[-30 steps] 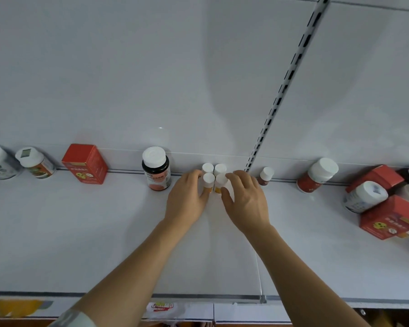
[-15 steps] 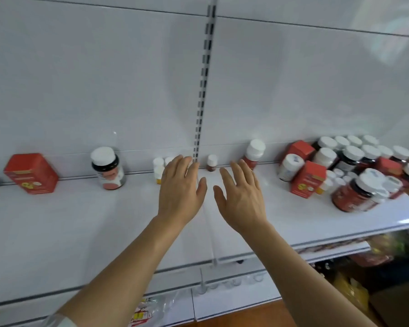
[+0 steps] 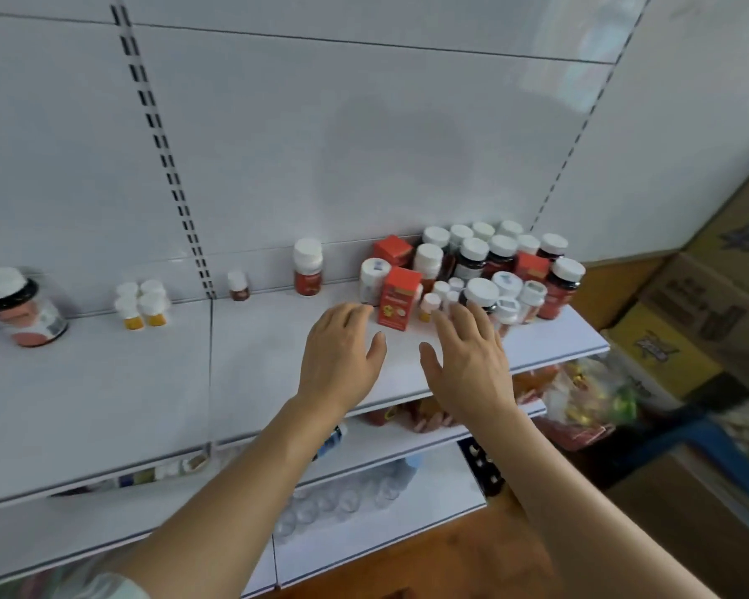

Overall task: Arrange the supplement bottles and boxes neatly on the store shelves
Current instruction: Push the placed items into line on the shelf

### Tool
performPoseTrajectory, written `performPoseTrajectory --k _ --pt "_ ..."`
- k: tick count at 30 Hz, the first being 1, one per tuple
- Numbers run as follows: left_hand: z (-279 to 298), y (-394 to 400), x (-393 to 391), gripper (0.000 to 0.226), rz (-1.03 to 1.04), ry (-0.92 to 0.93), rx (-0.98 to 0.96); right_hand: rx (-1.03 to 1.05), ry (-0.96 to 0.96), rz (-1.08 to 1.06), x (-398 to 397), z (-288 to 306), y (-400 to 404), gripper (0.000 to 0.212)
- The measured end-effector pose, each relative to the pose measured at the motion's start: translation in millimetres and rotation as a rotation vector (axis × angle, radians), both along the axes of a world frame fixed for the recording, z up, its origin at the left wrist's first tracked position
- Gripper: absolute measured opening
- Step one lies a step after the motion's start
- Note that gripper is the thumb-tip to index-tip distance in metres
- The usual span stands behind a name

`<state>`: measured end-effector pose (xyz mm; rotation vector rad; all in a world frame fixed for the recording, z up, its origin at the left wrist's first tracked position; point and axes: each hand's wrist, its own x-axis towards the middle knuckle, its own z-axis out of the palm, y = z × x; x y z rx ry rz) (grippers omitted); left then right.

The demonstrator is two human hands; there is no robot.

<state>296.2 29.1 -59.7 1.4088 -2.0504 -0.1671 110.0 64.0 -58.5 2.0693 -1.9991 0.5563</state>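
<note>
Both hands reach over the white shelf (image 3: pixel 104 382) with fingers spread and relaxed, grasping nothing: the left hand (image 3: pixel 340 354) near a red box (image 3: pixel 398 298), the right hand (image 3: pixel 468 354) just before a crowded cluster of bottles (image 3: pixel 498 261) at the shelf's right end. Four small white-capped bottles (image 3: pixel 141 302) stand grouped at the back left, a large dark bottle (image 3: pixel 20 306) beyond them.

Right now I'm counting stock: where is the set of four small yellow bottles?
In the head view, the four small yellow bottles stand at the back of the shelf, left side, between the big dark bottle and the slotted upright.
</note>
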Motion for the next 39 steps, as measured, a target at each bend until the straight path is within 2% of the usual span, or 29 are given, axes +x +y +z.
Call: performPoseTrajectory --k 9,15,18,24,31,35,37,39 --pt "-4.1 -28.1 -40.1 0.050 0.004 -0.083 0.107 0.070 -0.031 -0.108 -72.7 11.6 -30.1 0.054" --pt "-9.1 -75.5 -48.3 0.065 -0.023 -0.232 0.079 0.140 -0.086 -0.065 -87.8 9.2 -64.1 0.059" --pt "-11.1 -94.5 -53.9 0.070 -0.063 -0.317 0.050 0.152 -0.117 -0.015 -92.4 8.4 -75.0 0.056" --pt "-18.6 -113.9 -63.7 0.062 -0.130 -0.428 0.051 0.179 -0.120 0.024 -107.1 -4.1 -85.7 0.061" --pt "-25.3 -115.7 -64.1 0.059 -0.133 -0.447 -0.057 0.030 -0.181 0.209 -114.8 -5.4 -84.1 0.058" --pt "-16.3 -110.4 -61.9 0.048 -0.163 -0.345 -0.130 -0.002 -0.343 0.297 -114.8 8.6 -76.9 0.057" --pt "-6.7 -102.5 -62.3 0.043 -0.146 -0.198 -0.074 0.009 -0.443 0.309 -113.9 17.2 -74.4 0.059" --pt "5.6 -91.5 -62.8 0.041 -0.112 0.026 0.058 0.043 -0.556 0.323 -113.9 24.8 -73.3 0.061"
